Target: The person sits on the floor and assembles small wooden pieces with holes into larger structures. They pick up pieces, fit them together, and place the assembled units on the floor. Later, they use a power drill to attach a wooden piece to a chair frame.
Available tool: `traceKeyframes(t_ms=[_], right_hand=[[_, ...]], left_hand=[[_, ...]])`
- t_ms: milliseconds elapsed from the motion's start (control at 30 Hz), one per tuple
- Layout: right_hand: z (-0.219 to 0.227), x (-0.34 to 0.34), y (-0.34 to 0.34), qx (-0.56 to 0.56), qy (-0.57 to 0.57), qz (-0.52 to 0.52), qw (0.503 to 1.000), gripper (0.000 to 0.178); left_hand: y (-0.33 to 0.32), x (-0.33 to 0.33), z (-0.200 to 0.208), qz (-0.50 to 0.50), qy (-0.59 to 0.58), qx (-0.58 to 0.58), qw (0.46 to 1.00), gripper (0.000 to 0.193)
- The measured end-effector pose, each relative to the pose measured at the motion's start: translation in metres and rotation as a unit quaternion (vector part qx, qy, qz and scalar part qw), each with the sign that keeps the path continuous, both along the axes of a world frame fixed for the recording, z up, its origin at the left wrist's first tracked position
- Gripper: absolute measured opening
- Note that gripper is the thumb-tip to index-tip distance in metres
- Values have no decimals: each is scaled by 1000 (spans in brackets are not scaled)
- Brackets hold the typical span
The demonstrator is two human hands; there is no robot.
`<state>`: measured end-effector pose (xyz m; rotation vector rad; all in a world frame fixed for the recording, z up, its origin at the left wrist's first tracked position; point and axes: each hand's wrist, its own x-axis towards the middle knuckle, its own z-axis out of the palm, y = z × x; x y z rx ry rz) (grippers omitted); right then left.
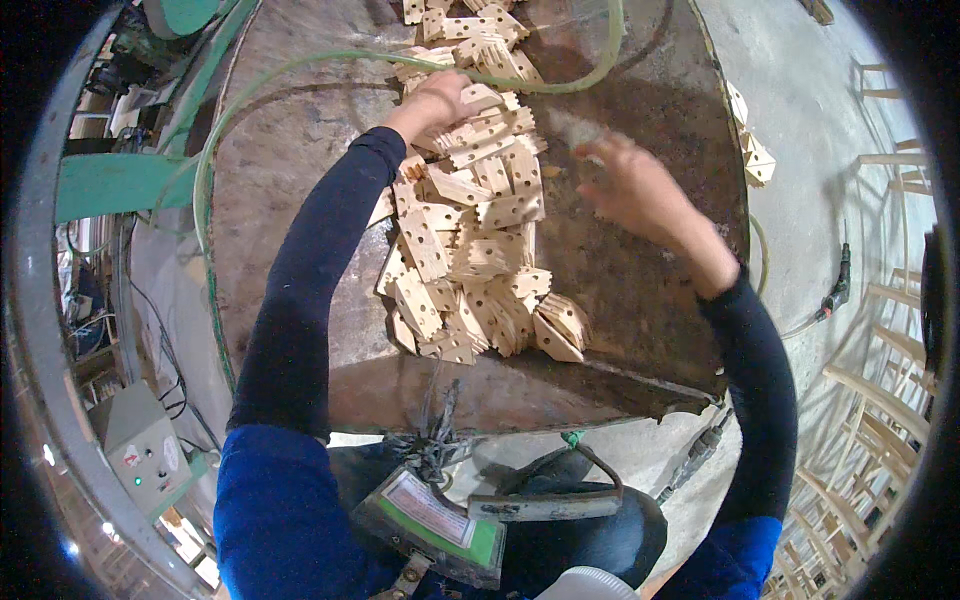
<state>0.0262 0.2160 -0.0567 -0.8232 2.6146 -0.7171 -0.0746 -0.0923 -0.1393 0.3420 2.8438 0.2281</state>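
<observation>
Many pale wooden pieces with drilled holes and slanted ends lie heaped in a long pile (465, 245) down the middle of a brown metal trough. My left hand (435, 105) is at the upper part of the pile, its fingers bent around the end of a drilled wooden piece (482, 98); the fingertips are partly hidden. Off to the right of the pile, my right hand (635, 185) hovers over the bare metal. Its fingers are smeared by motion, and a pale streak shows beside them, too blurred to name.
A clear greenish hose (330, 58) arches across the brown trough (660, 330). Beyond its right edge lie loose wooden pieces (757, 160), an air tool (838, 285) and wooden frames (880, 400). A grey control box (140, 450) stands at left; a box with a green-edged label (435, 525) is near my lap.
</observation>
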Motion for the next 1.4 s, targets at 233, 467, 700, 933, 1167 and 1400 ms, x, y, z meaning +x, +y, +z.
traceKeyframes(t_ms=[233, 467, 700, 933, 1167, 1400], right_hand=[[-91, 23, -48, -62, -26, -34, 997, 54], [-80, 56, -76, -36, -4, -26, 999, 64], [-90, 54, -68, -47, 29, -55, 997, 57], [-72, 51, -54, -61, -149, -137, 977, 50], [23, 66, -23, -523, -384, -258, 715, 44], [79, 120, -19, -698, -431, -180, 543, 45]], left_hand=[[-33, -30, 28, -26, -105, 69, 992, 42], [-61, -117, -6, -27, 272, 2, 962, 44], [0, -129, -38, 26, 161, 35, 986, 47], [-21, -94, -11, 9, 26, 161, 987, 53], [7, -18, 75, 67, -152, 472, 866, 65], [51, 122, 193, -12, -360, 566, 742, 52]])
